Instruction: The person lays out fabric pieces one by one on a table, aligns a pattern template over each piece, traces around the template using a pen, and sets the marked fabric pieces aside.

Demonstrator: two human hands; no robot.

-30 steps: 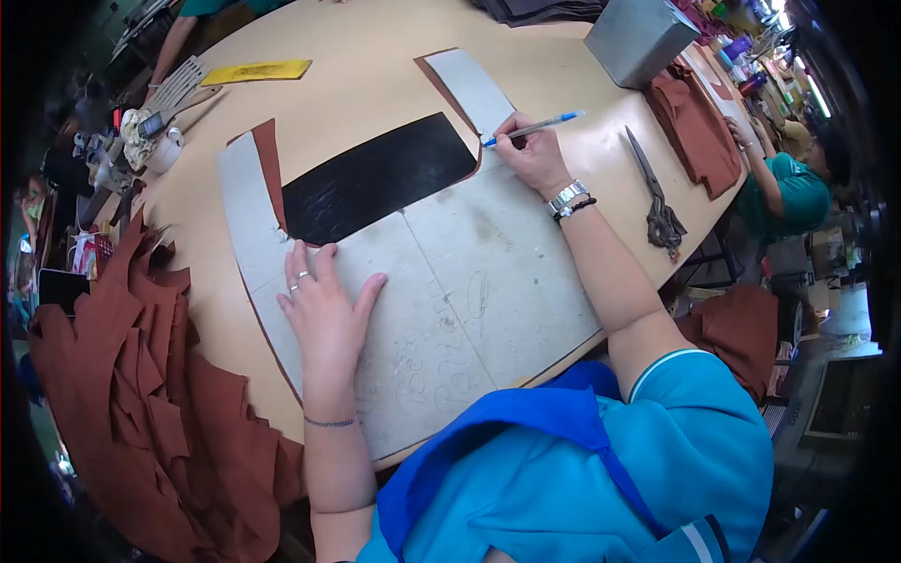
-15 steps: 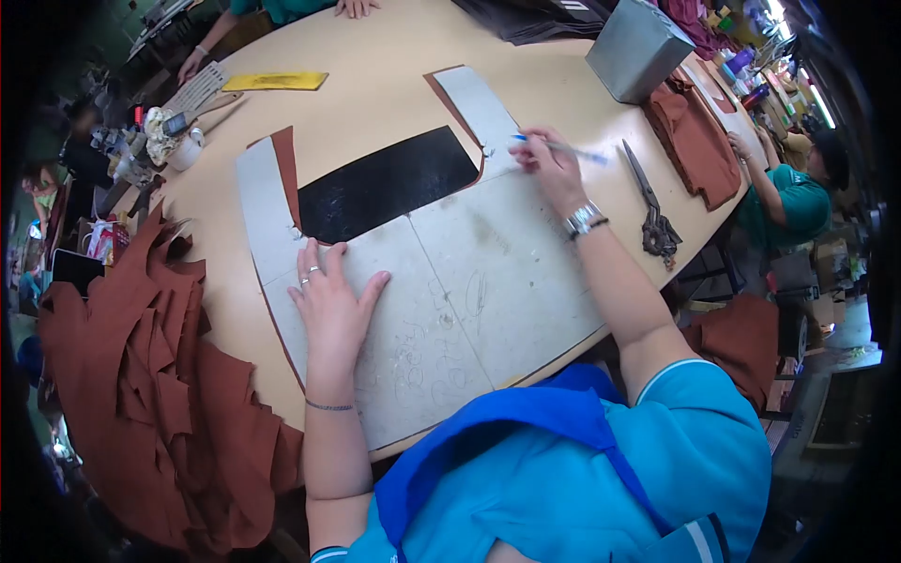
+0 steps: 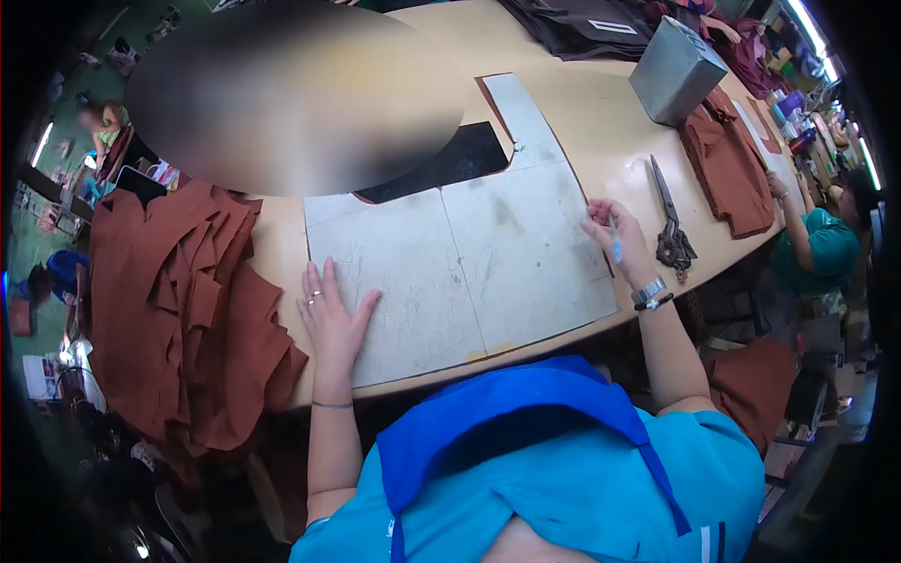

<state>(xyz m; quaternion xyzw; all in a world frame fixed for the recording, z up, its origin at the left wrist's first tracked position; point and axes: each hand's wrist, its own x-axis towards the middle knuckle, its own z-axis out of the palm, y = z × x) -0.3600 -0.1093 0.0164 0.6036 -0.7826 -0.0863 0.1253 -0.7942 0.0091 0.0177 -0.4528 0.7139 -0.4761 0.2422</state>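
We see the template [image 3: 526, 263] lying on the table [image 3: 615, 117]. Our left hand [image 3: 335, 324] rests at its left edge, fingers spread wide; our right hand [image 3: 632, 253], by the right edge, holds the pen [image 3: 616, 246] between narrowed fingers. The tin [image 3: 668, 80] stands beside brown cloth [image 3: 727, 174]; its content we cannot tell.

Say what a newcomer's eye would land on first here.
Probably the large pale template at the near side of the table, the left hand resting on its left edge. Left of it is a rust-brown heap; right of it, dark scissors lie past the right hand.
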